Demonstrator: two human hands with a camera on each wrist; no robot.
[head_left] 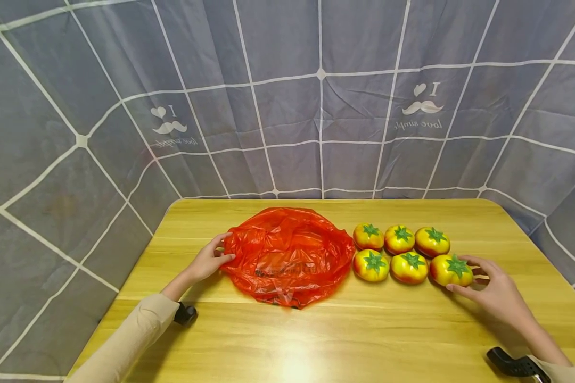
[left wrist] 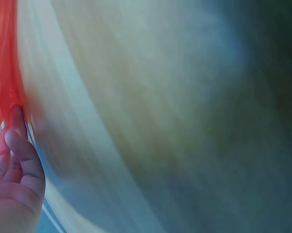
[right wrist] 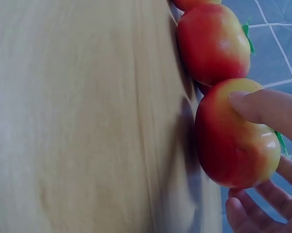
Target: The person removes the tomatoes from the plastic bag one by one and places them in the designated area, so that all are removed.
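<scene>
A red plastic bag (head_left: 287, 255) lies spread on the table with its mouth open. My left hand (head_left: 210, 261) pinches its left rim; in the left wrist view the thumb (left wrist: 20, 145) lies against the red film, which partly covers the fingers. To the right of the bag stand shiny yellow-red toy tomatoes with green star-shaped leaves, in two rows of three. My right hand (head_left: 498, 290) grips the front-right tomato (head_left: 450, 270), thumb on its near side and fingers round its far side. In the right wrist view this tomato (right wrist: 235, 136) sits beside its neighbour (right wrist: 214, 43).
The wooden table (head_left: 249, 340) has rounded back corners. A grey curtain (head_left: 287, 106) with white grid lines hangs behind it and along both sides. The front-left tomato (head_left: 371, 265) stands close to the bag's right edge. Each wrist wears a black strap device (head_left: 186, 314).
</scene>
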